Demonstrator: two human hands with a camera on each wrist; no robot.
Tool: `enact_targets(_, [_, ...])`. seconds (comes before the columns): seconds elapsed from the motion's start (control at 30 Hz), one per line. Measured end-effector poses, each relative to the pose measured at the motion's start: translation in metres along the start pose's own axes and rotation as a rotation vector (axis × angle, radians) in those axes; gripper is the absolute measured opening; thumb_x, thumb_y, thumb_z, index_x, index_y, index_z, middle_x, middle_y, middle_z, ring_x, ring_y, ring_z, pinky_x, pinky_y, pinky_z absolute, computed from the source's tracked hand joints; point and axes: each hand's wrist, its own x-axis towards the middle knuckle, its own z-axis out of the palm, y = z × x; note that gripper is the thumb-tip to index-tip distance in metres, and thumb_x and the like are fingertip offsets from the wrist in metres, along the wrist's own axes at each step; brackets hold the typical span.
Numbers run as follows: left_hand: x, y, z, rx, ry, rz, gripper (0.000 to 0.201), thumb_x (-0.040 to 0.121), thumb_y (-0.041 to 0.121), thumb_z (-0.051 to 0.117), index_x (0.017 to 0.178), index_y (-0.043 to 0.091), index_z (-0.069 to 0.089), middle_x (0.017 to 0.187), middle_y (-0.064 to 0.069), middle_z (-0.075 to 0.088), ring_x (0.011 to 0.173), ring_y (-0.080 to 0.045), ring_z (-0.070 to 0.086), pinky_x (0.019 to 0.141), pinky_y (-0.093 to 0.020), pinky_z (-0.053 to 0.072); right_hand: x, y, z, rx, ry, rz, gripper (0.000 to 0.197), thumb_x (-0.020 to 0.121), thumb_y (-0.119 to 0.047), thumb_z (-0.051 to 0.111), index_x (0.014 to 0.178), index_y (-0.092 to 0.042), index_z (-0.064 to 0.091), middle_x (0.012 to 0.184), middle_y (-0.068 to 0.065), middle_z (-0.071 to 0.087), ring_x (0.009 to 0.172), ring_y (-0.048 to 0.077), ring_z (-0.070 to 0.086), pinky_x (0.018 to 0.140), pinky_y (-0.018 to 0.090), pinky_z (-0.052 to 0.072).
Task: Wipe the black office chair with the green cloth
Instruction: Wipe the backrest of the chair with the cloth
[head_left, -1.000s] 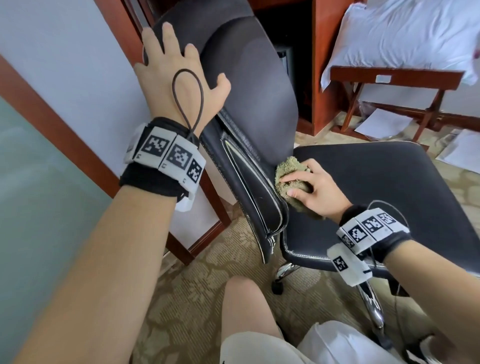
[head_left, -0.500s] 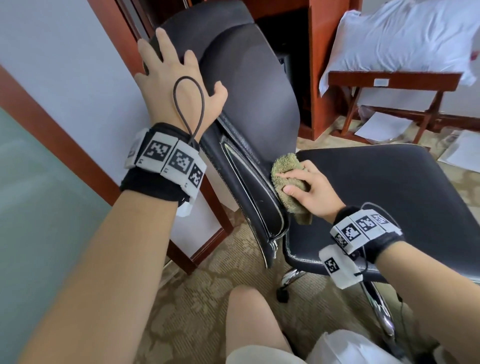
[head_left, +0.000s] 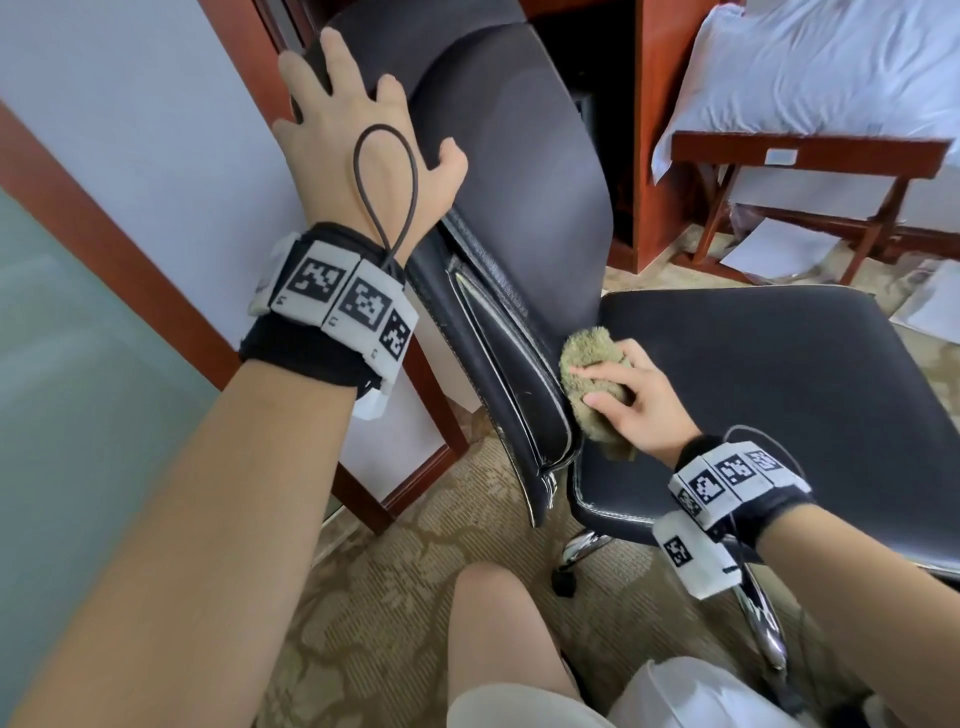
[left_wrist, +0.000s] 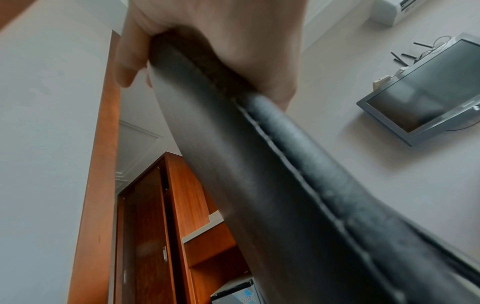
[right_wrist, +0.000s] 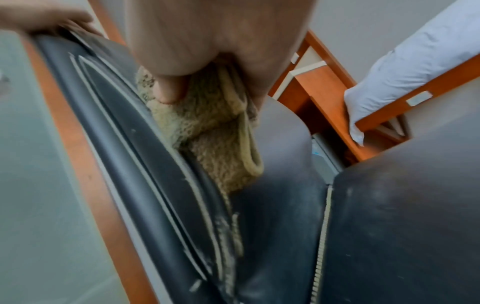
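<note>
The left arm reaches up and forward, the left hand (head_left: 358, 135) curled over a padded edge. The right hand (head_left: 641, 402), lower, seems to clutch something bunched beneath pressing fingers (head_left: 597, 371), though blur hides the grip.

The cloth (head_left: 592, 374) is being pressed by the right hand (head_left: 641, 402) into the crease between backrest (head_left: 519, 171) and seat (head_left: 779, 384), while the backrest's upper edge is being gripped by the left hand (head_left: 358, 140).
</note>
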Motion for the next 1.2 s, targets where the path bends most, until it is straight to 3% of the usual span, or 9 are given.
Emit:
enact_targets(0.13, [0.0, 0.001, -0.001, -0.007, 0.0, 0.011, 0.06, 0.084, 0.047, 0.044, 0.127, 0.005, 0.049, 0.151, -0.022, 0.024, 0.135, -0.046, 0.023, 0.092, -0.054, 0.04, 0.004, -0.004, -0.017, -0.09, -0.085, 0.135, 0.038, 0.079, -0.003, 0.07, 0.107, -0.028, 0.061, 0.099, 0.003, 0.049, 0.094, 0.011, 0.051, 0.096, 0.025, 0.036])
enact_targets(0.23, [-0.001, 0.0, -0.001, -0.018, 0.016, 0.011, 0.061, 0.083, 0.047, 0.043, 0.128, 0.005, 0.049, 0.15, -0.022, 0.025, 0.134, -0.046, 0.024, 0.095, -0.055, 0.038, 0.035, -0.033, -0.023, -0.08, 0.053, -0.012, 0.035, 0.079, -0.013, 0.063, 0.112, -0.02, 0.062, 0.092, -0.008, 0.043, 0.091, -0.008, 0.047, 0.091, 0.004, 0.031])
enact_targets(0.43, [-0.001, 0.0, 0.002, -0.035, 0.048, -0.023, 0.065, 0.08, 0.049, 0.036, 0.128, 0.009, 0.052, 0.149, -0.019, 0.03, 0.133, -0.043, 0.028, 0.099, -0.055, 0.035, 0.052, -0.053, 0.002, -0.074, 0.02, -0.181, 0.034, 0.083, -0.01, 0.059, 0.116, -0.018, 0.063, 0.099, -0.013, 0.037, 0.094, -0.012, 0.044, 0.092, 0.003, 0.03])
enact_targets(0.53, [-0.001, -0.001, 0.004, -0.045, 0.065, -0.04, 0.065, 0.079, 0.049, 0.035, 0.126, 0.008, 0.054, 0.149, -0.018, 0.031, 0.132, -0.042, 0.029, 0.097, -0.053, 0.036, 0.025, -0.026, 0.009, -0.05, 0.034, -0.095, 0.031, 0.083, -0.02, 0.055, 0.113, -0.025, 0.061, 0.103, 0.002, 0.043, 0.093, 0.01, 0.05, 0.093, 0.006, 0.033])
enact_targets(0.67, [-0.001, 0.002, 0.004, -0.073, 0.072, -0.053, 0.066, 0.079, 0.049, 0.037, 0.126, 0.007, 0.054, 0.15, -0.018, 0.03, 0.135, -0.042, 0.026, 0.098, -0.053, 0.035, -0.013, 0.01, 0.009, -0.093, 0.014, 0.039, 0.03, 0.081, -0.011, 0.057, 0.107, -0.025, 0.063, 0.107, 0.003, 0.045, 0.097, 0.015, 0.052, 0.093, 0.005, 0.032])
enact_targets(0.87, [-0.001, 0.001, 0.003, -0.05, 0.064, -0.026, 0.066, 0.078, 0.05, 0.037, 0.124, 0.005, 0.054, 0.149, -0.019, 0.029, 0.134, -0.044, 0.026, 0.098, -0.054, 0.035, -0.018, 0.016, 0.001, -0.103, -0.053, 0.171, 0.03, 0.082, -0.006, 0.061, 0.103, -0.028, 0.062, 0.102, 0.005, 0.049, 0.094, 0.019, 0.053, 0.092, 0.021, 0.034])
enact_targets(1.0, [-0.001, 0.004, 0.001, -0.051, 0.066, -0.032, 0.064, 0.079, 0.049, 0.039, 0.123, 0.006, 0.054, 0.149, -0.019, 0.029, 0.134, -0.044, 0.026, 0.099, -0.055, 0.033, 0.021, -0.027, -0.014, -0.069, 0.101, 0.027, 0.032, 0.079, -0.027, 0.058, 0.111, -0.025, 0.059, 0.092, -0.007, 0.043, 0.088, 0.005, 0.049, 0.092, 0.002, 0.029])
enact_targets(1.1, [-0.002, 0.004, 0.002, -0.042, 0.064, -0.038, 0.064, 0.079, 0.049, 0.038, 0.124, 0.006, 0.053, 0.149, -0.019, 0.029, 0.135, -0.044, 0.025, 0.1, -0.056, 0.032, 0.06, -0.07, -0.007, -0.031, 0.118, -0.11, 0.033, 0.082, -0.027, 0.057, 0.114, -0.024, 0.062, 0.097, -0.011, 0.04, 0.092, -0.001, 0.046, 0.096, 0.005, 0.028])
enact_targets(1.2, [-0.002, 0.002, 0.002, -0.035, 0.06, -0.033, 0.066, 0.078, 0.049, 0.037, 0.127, 0.008, 0.052, 0.15, -0.018, 0.029, 0.135, -0.043, 0.025, 0.101, -0.055, 0.032, 0.087, -0.098, 0.008, -0.027, 0.066, -0.136, 0.03, 0.084, -0.018, 0.059, 0.113, -0.019, 0.066, 0.101, 0.0, 0.041, 0.096, 0.011, 0.048, 0.095, 0.016, 0.033])
